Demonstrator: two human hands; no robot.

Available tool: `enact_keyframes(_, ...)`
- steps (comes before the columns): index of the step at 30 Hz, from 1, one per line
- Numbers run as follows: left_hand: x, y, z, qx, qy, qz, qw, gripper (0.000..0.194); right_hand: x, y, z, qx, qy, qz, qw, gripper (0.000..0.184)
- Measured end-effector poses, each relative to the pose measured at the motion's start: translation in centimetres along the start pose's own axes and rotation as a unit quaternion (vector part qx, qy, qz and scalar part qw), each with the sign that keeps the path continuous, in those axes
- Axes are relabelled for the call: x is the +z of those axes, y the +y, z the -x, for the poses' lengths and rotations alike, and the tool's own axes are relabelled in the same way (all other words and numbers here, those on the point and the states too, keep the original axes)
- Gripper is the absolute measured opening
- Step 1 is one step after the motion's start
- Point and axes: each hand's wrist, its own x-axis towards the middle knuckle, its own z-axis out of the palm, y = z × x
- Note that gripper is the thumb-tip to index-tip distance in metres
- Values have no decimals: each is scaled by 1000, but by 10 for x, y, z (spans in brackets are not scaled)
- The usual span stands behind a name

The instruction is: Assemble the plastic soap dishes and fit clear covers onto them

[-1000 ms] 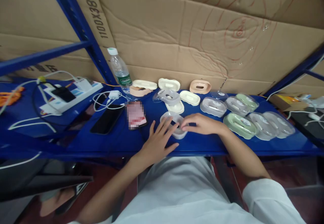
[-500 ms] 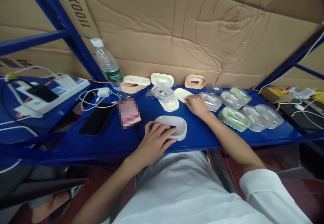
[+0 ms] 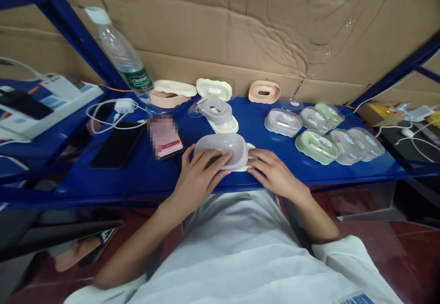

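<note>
My left hand [image 3: 202, 171] grips a grey oval soap dish [image 3: 237, 146], its fingers reaching over the rim into the hollow. The dish is raised a little and tilted near the table's front edge. Beneath its right end lies a cream scalloped tray [image 3: 250, 147], mostly hidden by the dish. The fingers of my right hand [image 3: 273, 171] close on that tray's right side. Farther back, another grey dish [image 3: 220, 111] rests over a second cream tray [image 3: 231, 125].
Several lidded dishes in grey and green [image 3: 316, 147] stand to the right. A peach dish [image 3: 264, 94] leans at the back. On the left are a lit phone [image 3: 167, 141], a dark phone [image 3: 117, 146], a charger cable [image 3: 103, 111] and a water bottle [image 3: 123, 56].
My right hand has brought the cream tray from the back toward me, under the grey dish. My left hand has lifted and tilted the dish. The camera view has shifted.
</note>
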Motion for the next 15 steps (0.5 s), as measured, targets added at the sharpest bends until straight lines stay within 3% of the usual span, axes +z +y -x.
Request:
enact_keyframes(3,6,2,0,3,-13,-17,1000,37,-3,4,6,6,41,-47,998,30)
enact_keyframes(5,11,5,0,5,-16,-16,1000,37,-7,6,8,36,61,-55,996,45)
enact_keyframes(8,15,14,0,7,-30,-6,999,37,-6,6,8,26,6,-53,998,74)
enact_keyframes(11,11,20,1,26,-62,-17,998,40,5,7,6,5,-51,-61,997,68)
enact_keyframes(15,-4,17,5,65,-130,-40,989,55,12,11,3,0,-56,-97,994,56)
